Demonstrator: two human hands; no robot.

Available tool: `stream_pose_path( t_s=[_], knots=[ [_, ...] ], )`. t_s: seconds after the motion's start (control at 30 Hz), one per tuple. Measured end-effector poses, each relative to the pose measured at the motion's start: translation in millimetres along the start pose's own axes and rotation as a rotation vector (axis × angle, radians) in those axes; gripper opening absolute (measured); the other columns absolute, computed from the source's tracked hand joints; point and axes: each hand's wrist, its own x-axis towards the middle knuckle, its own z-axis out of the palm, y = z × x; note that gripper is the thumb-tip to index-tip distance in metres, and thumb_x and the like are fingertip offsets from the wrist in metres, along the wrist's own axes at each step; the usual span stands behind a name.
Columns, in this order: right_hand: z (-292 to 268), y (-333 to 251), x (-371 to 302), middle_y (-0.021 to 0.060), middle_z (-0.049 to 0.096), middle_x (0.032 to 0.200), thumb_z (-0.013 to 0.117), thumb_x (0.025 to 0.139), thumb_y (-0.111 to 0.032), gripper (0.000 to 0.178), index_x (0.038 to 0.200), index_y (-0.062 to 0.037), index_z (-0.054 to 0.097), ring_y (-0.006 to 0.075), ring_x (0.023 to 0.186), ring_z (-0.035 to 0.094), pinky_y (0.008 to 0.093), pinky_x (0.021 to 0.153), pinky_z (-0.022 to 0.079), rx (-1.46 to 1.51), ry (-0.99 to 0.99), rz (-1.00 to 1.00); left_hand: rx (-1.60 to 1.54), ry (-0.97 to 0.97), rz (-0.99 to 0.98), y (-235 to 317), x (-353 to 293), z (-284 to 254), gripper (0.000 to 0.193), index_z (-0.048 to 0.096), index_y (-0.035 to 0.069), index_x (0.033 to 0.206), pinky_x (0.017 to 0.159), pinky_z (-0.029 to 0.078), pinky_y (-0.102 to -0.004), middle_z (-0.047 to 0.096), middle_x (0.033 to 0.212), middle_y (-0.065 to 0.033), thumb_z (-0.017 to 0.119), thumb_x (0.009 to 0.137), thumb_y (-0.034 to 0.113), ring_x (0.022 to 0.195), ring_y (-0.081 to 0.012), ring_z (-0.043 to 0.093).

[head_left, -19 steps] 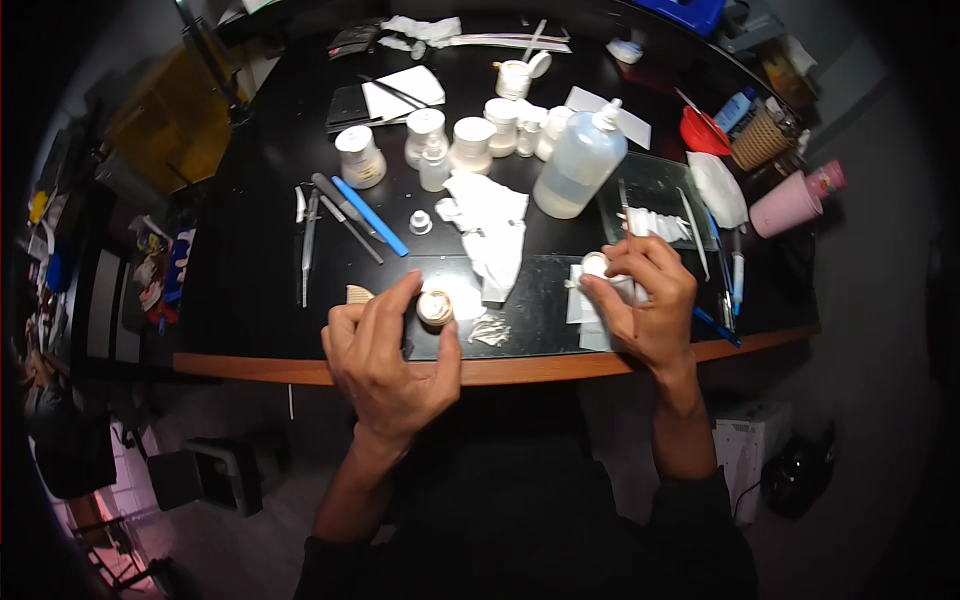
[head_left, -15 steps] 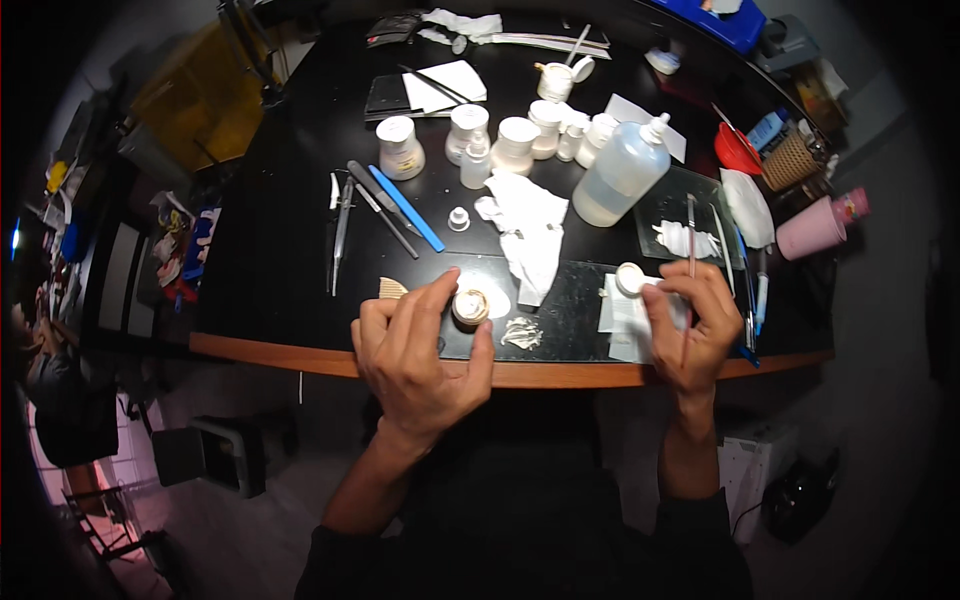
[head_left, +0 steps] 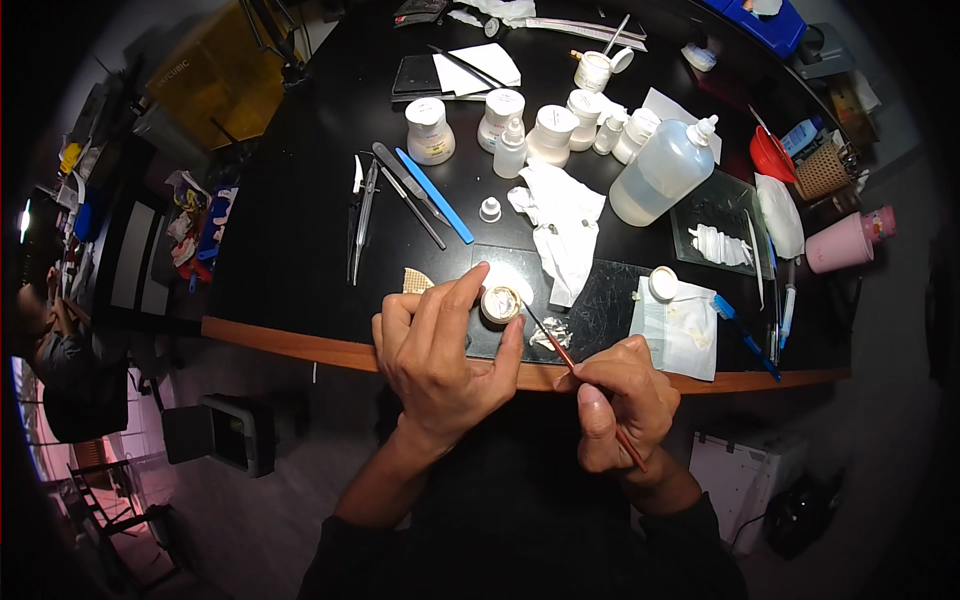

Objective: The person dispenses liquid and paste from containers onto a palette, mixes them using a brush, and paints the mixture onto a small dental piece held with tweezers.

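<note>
Well left of the jar (head_left: 501, 303), past a gap, lie our tweezers (head_left: 364, 225). Our left hand (head_left: 445, 350) pinches the jar between thumb and forefinger, near the table's wooden edge (head_left: 290, 343). Right of the jar, our right hand (head_left: 630, 405) has come over from the lid (head_left: 663, 283) and grips a brush (head_left: 558, 348), tip just beside the jar, so both hands now seem busy there. Farther right, the lid rests on paper (head_left: 675, 345), narrowing sideways room.

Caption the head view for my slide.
Left hand at a small open jar, right hand holding a thin brush.
</note>
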Motion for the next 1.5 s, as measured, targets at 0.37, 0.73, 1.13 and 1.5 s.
stream_pose_path(
  t_s=[0.37, 0.73, 1.13, 1.5],
  knots=[
    [19, 4, -13, 0.0064, 0.075, 0.078, 0.069, 0.087, 0.001, 0.018, 0.105, 0.0005, 0.070, 0.0171, 0.059, 0.065, 0.0335, 0.067, 0.041, -0.102, 0.061, -0.080, 0.020, 0.034, -0.030, -2, -3, 2, 0.057, 0.077, 0.009, 0.123, 0.078, 0.040, -0.0374, 0.070, 0.096, 0.0027, 0.093, 0.071, 0.027, 0.084, -0.0193, 0.053],
    [25, 3, -10, 0.0071, 0.076, 0.081, 0.070, 0.087, 0.001, 0.019, 0.106, 0.0002, 0.070, 0.0165, 0.060, 0.065, 0.0335, 0.068, 0.041, -0.100, 0.031, -0.105, 0.007, 0.061, -0.029, -2, -3, 4, 0.058, 0.078, 0.006, 0.120, 0.076, 0.040, -0.0368, 0.070, 0.091, 0.0046, 0.093, 0.068, 0.027, 0.083, -0.0181, 0.053],
    [23, 5, -12, 0.0091, 0.078, 0.086, 0.071, 0.089, -0.001, 0.017, 0.106, -0.0017, 0.068, 0.0172, 0.062, 0.067, 0.0340, 0.068, 0.042, -0.049, 0.008, -0.140, 0.008, 0.079, 0.036, -3, -5, 3, 0.067, 0.072, 0.001, 0.127, 0.082, 0.043, -0.0368, 0.072, 0.092, -0.0010, 0.098, 0.069, 0.022, 0.085, -0.0207, 0.054],
    [25, 8, -11, 0.0103, 0.072, 0.080, 0.058, 0.098, 0.004, 0.017, 0.114, 0.0018, 0.063, 0.0162, 0.066, 0.064, 0.0329, 0.065, 0.047, -0.017, 0.089, -0.150, -0.027, 0.099, 0.038, -4, -7, 5, 0.064, 0.073, 0.003, 0.127, 0.083, 0.042, -0.0359, 0.075, 0.099, -0.0014, 0.096, 0.070, 0.019, 0.090, -0.0207, 0.056]
  ],
)
